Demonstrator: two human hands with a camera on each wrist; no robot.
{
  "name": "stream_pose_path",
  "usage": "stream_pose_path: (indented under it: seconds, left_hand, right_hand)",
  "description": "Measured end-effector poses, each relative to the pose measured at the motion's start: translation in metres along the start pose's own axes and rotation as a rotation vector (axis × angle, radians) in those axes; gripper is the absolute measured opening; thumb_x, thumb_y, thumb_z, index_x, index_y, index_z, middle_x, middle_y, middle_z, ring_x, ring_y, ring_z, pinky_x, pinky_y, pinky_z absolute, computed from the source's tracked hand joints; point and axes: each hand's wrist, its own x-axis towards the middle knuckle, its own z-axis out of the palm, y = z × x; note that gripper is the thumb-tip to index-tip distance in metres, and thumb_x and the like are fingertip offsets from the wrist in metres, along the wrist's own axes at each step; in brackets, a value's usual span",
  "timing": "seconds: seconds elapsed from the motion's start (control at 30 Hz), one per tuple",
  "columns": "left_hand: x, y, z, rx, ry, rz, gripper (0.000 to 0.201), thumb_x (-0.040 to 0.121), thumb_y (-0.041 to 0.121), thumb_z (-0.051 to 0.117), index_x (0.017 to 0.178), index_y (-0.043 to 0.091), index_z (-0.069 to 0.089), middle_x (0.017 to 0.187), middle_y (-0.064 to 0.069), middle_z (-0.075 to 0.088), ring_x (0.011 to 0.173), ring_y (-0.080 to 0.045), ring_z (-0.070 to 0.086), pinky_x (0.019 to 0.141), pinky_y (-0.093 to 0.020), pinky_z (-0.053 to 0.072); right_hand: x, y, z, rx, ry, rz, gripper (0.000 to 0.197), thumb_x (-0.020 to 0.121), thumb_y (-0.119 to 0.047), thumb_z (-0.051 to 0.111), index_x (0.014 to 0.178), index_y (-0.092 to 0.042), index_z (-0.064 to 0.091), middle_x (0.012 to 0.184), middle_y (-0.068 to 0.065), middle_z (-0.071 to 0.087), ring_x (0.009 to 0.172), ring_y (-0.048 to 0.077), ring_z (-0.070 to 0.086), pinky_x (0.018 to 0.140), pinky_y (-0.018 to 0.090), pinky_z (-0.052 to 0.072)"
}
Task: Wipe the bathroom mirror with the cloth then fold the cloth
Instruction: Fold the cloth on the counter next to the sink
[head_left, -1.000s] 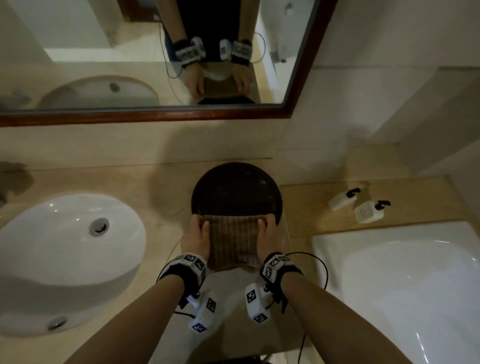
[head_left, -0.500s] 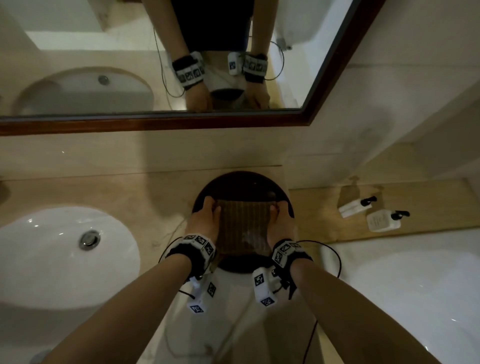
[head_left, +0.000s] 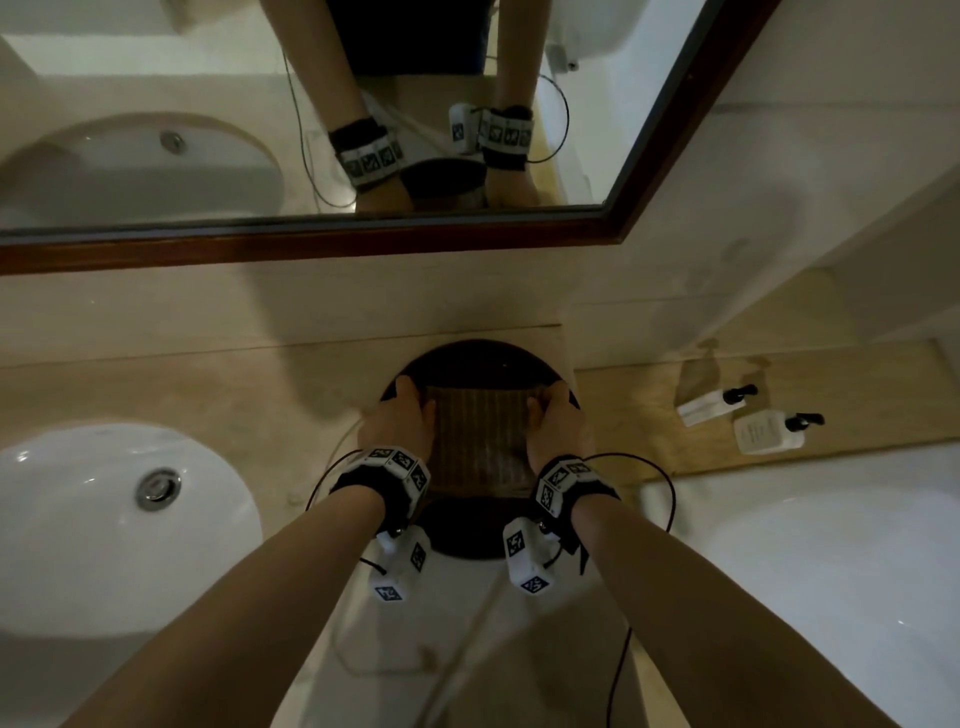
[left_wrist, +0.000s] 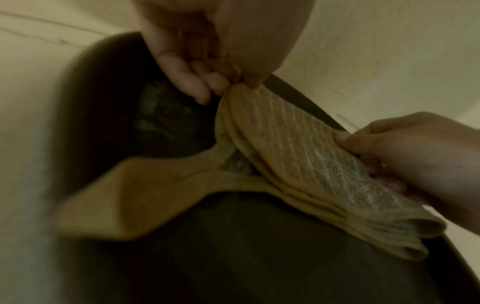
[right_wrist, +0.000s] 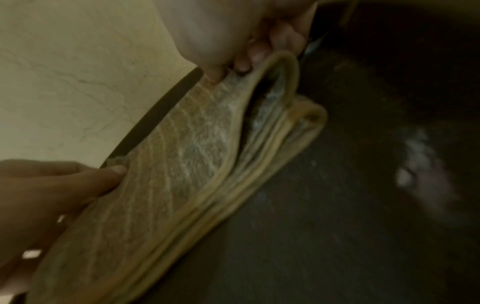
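A tan ribbed cloth (head_left: 480, 441) lies folded in several layers on a dark round stool top (head_left: 480, 530). My left hand (head_left: 397, 426) pinches the cloth's far left corner and my right hand (head_left: 558, 423) pinches its far right corner. In the left wrist view the cloth (left_wrist: 298, 162) shows stacked folds, with thumb and fingers of my left hand (left_wrist: 228, 86) closed on its top edge. In the right wrist view the cloth (right_wrist: 187, 160) has its top layer lifted a little by my right hand (right_wrist: 233, 67). The mirror (head_left: 311, 130) hangs above in a brown frame.
A white basin (head_left: 104, 514) sits in the counter at the left. A white bathtub (head_left: 831, 571) lies at the right, with two pump bottles (head_left: 769, 431) on the wooden ledge behind it. A beige tiled wall (head_left: 260, 306) runs under the mirror.
Both hands have carried the cloth's near edge away from me over the stool, folding it onto itself. The head view has tilted and moved closer.
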Motion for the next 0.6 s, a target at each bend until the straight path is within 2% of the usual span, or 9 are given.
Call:
stream_pose_path:
  seconds: [0.07,0.2,0.33,0.47,0.53,0.6]
  left_hand:
    - [0.003,0.002,0.001,-0.033,0.006,-0.016,0.034,0.097,0.040,0.047,0.114,0.011,0.042,0.092,-0.014,0.065,0.078,-0.033,0.064,0.061,-0.039,0.052]
    - [0.002,0.004,0.001,-0.041,0.018,-0.022,0.031,0.098,0.038,0.047,0.110,0.010,0.042,0.089,-0.014,0.064,0.076,-0.033,0.063,0.059,-0.038,0.050]
    - [0.002,0.006,0.001,0.019,-0.024,-0.003,0.030,0.100,0.037,0.043,0.108,0.009,0.045,0.086,-0.013,0.063,0.073,-0.031,0.060,0.058,-0.036,0.046]
    - [0.007,0.006,-0.013,-0.015,-0.072,0.013,0.025,0.098,0.034,0.047,0.100,0.009,0.051,0.087,-0.009,0.060,0.071,-0.025,0.053,0.061,-0.032,0.043]
    - [0.007,0.007,-0.020,-0.116,-0.124,-0.013,0.020,0.094,0.032,0.054,0.092,0.012,0.054,0.082,-0.004,0.057,0.073,-0.023,0.054,0.065,-0.031,0.045]
    - [0.002,0.012,-0.028,-0.397,-0.178,-0.107,0.020,0.090,0.032,0.061,0.088,0.013,0.056,0.077,-0.005,0.061,0.069,-0.024,0.061,0.063,-0.033,0.055]
  right_hand:
    - [0.004,0.000,-0.002,0.032,0.005,0.042,0.022,0.100,-0.030,0.046,0.108,-0.010,0.043,0.090,0.013,0.064,0.077,0.034,0.062,0.059,0.037,0.049]
    - [0.007,0.000,-0.002,0.103,-0.003,0.104,0.023,0.097,-0.031,0.051,0.103,-0.010,0.045,0.092,0.015,0.064,0.080,0.034,0.063,0.063,0.040,0.053]
    - [0.007,-0.002,-0.003,0.084,-0.004,0.111,0.024,0.098,-0.031,0.051,0.104,-0.008,0.048,0.093,0.016,0.064,0.081,0.034,0.062,0.058,0.034,0.043]
    - [0.006,-0.004,-0.012,0.146,-0.016,0.152,0.024,0.098,-0.034,0.050,0.101,-0.010,0.052,0.087,0.011,0.061,0.080,0.030,0.061,0.061,0.032,0.042]
    - [0.006,-0.005,-0.016,0.233,-0.030,0.168,0.029,0.099,-0.035,0.046,0.098,-0.008,0.058,0.087,0.010,0.061,0.080,0.028,0.059,0.064,0.031,0.043]
    - [0.009,-0.003,-0.016,0.301,-0.067,0.191,0.038,0.102,-0.034,0.038,0.092,-0.005,0.062,0.091,0.013,0.063,0.083,0.029,0.060,0.070,0.035,0.047]
